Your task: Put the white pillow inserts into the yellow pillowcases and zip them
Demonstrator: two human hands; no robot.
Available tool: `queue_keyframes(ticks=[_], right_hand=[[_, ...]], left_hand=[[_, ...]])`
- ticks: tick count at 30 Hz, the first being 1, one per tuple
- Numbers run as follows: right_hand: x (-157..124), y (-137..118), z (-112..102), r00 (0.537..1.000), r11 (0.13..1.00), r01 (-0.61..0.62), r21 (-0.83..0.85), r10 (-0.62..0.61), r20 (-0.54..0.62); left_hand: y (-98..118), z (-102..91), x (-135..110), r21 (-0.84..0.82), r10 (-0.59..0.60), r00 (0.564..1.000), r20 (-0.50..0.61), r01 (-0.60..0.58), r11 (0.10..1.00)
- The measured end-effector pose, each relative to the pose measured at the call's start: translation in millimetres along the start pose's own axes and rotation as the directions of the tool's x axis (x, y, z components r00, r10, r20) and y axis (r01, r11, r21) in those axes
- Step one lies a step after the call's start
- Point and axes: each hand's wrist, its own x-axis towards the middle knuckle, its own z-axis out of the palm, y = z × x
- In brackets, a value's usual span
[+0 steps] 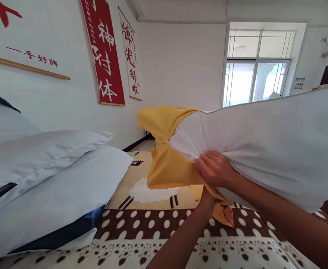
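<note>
A large white pillow (275, 142) stretches across the right side, its near end partly inside a yellow pillowcase (166, 164). My right hand (214, 168) is closed on the pillow's white fabric at the pillowcase's opening, drawing the cloth into folds. Just beneath it, my left hand (208, 200) grips the lower edge of the yellow pillowcase; its fingers are mostly hidden by cloth and by my right hand. A loose part of the pillowcase with an orange and pink print hangs below my hands. The pillow is held above the bed.
White pillows with dark blue trim (68, 190) are stacked at left. Below lies a patterned blanket (152, 224) with brown polka-dot bands. Scrolls with red and white lettering (105, 56) hang on the left wall. A window (256, 71) is at the back right.
</note>
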Motion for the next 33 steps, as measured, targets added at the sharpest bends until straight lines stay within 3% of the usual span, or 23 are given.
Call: queue_keyframes(ticks=[3,6,9,10,12,15,17,18,22,24,27,28,31,33], right_hand=[[-50.7,8.6,9.0,0.972,0.987,0.147,0.062,-0.156,0.173],[-122.7,4.1,13.1,0.931,0.976,0.126,0.179,-0.178,0.319],[-181.5,-1.1,11.7,0.932,0.977,-0.075,0.202,-0.003,0.362],[-193.1,-1.5,10.0,0.926,0.968,-0.152,0.198,0.070,0.370],[-203.3,-1.9,5.6,0.908,0.946,-0.245,0.212,0.147,0.391],[-197.3,-8.5,-0.8,0.900,0.935,-0.220,0.278,0.085,0.427],[-190.2,-18.4,-3.3,0.896,0.932,-0.185,0.312,0.030,0.443],[-187.7,-24.1,-4.2,0.897,0.932,-0.172,0.319,0.014,0.442],[-182.3,-39.6,-11.8,0.881,0.944,-0.099,0.314,-0.064,0.470],[-173.2,-37.8,-22.4,0.827,0.942,-0.128,0.309,-0.071,0.557],[-142.5,-23.1,-43.9,0.732,0.898,-0.267,0.351,-0.048,0.679],[-128.5,-15.9,-49.6,0.740,0.885,-0.298,0.358,-0.022,0.672],[-84.0,8.0,-51.0,0.868,0.914,-0.333,0.233,0.200,0.454],[-58.9,21.6,-37.4,0.888,0.928,-0.363,0.079,0.320,0.330]], left_hand=[[2.1,-5.5,-7.7,0.320,-0.020,0.992,0.126,-0.021,0.947],[7.4,-33.3,-30.1,0.498,-0.060,0.975,0.214,-0.056,0.865],[24.4,-76.6,-42.2,0.638,0.128,0.978,0.164,-0.204,0.743],[33.8,-93.4,-40.4,0.680,0.221,0.968,0.118,-0.241,0.692],[57.3,-127.4,-28.1,0.696,0.367,0.930,-0.021,-0.250,0.673],[96.2,-167.6,2.0,0.644,0.516,0.828,-0.217,-0.276,0.713],[116.9,-180.0,21.2,0.591,0.579,0.773,-0.260,-0.347,0.728],[124.4,-181.6,29.2,0.557,0.591,0.767,-0.249,-0.386,0.736],[134.8,-171.2,50.7,0.390,0.574,0.811,-0.116,-0.494,0.777],[132.0,-165.5,55.3,0.313,0.593,0.800,-0.089,-0.543,0.779],[125.1,-163.4,54.6,0.226,0.640,0.759,-0.117,-0.608,0.762],[123.2,-164.3,52.6,0.208,0.651,0.746,-0.137,-0.621,0.755],[121.1,-169.3,43.0,0.179,0.683,0.697,-0.218,-0.660,0.730],[122.5,-172.9,34.5,0.175,0.702,0.655,-0.279,-0.684,0.708]])
